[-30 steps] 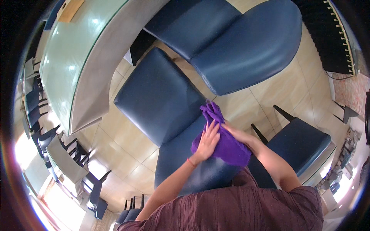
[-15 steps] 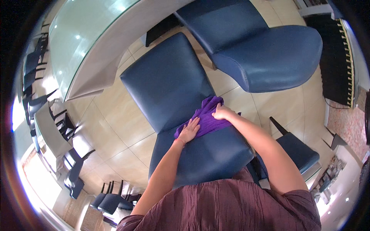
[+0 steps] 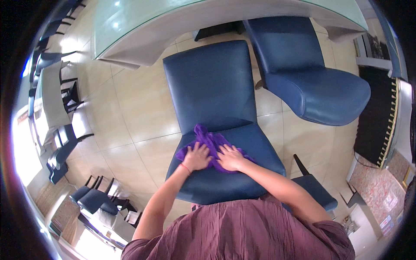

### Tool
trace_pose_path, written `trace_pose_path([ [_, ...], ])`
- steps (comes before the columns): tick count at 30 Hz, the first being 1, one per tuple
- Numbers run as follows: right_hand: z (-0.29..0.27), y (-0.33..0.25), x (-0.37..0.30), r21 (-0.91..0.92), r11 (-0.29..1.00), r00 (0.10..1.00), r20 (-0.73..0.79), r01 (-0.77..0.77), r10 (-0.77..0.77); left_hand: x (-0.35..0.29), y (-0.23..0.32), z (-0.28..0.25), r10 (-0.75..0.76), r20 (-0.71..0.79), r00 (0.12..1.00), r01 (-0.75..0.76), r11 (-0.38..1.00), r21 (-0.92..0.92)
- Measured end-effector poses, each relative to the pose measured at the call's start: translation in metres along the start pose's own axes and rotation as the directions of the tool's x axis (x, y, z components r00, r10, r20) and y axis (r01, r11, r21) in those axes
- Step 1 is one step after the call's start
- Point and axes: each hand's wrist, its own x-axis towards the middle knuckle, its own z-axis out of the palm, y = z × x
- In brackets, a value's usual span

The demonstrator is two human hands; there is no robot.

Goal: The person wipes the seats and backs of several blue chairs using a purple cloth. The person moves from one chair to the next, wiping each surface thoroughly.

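Head view: A person in a maroon crinkled top [image 3: 242, 229] leans over a padded blue chair [image 3: 210, 89], both bare forearms stretched forward from the lower edge.
Purple cloth: Crumpled fabric [image 3: 219, 139] lies on the chair's seat [image 3: 225, 188], close to the seam with the backrest, its bunched far end reaching that seam.
Left hand: Palm down on the cloth, the left hand [image 3: 197, 157] lies flat with its fingers spread; a thin red band [image 3: 186, 168] circles the wrist.
Right hand: Just beside it, the right hand [image 3: 230, 158] rests flat on the same cloth, fingers fanned toward the left hand.
Neighboring seat: A second blue chair [image 3: 323, 93] stands near the first on its right, angled outward.
Glass-topped table: Beyond the backrests runs a long table [image 3: 151, 17] with a greenish glass top over a pale tablecloth [image 3: 169, 37].
Right side: A smaller dark blue chair [image 3: 315, 193] shows beside the right forearm; farther out hangs or lies a black textile [image 3: 373, 115] with a tasseled edge.
Left side: More dark chairs [image 3: 97, 201] stand well apart, across beige floor tiles [image 3: 130, 99].
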Motion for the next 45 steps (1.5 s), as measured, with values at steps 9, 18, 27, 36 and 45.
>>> trace_pose_path([
  [9,-0.054,0.082,-0.069,-0.254,0.892,0.927,-0.057,-0.373,0.372,0.073,0.117,0.004,0.248,-0.255,0.934,-0.330,0.871,-0.362],
  [18,-0.001,0.085,0.072,-0.198,0.873,0.884,0.056,-0.446,0.465,0.107,0.014,-0.006,-0.022,0.253,0.967,0.123,0.914,-0.388],
  [27,0.034,0.000,0.192,0.002,0.790,0.786,0.094,-0.613,0.610,0.035,-0.142,0.020,-0.012,0.092,0.996,0.087,0.473,-0.877],
  [36,-0.021,-0.083,0.125,0.449,0.862,0.958,0.039,0.236,-0.283,-0.079,-0.085,0.069,-0.338,-0.161,0.927,-0.200,-0.083,-0.976],
  [45,-0.072,-0.208,0.023,-0.008,0.898,0.890,0.138,0.440,-0.435,-0.194,-0.021,0.105,-0.384,-0.354,0.853,-0.506,-0.442,-0.740],
])
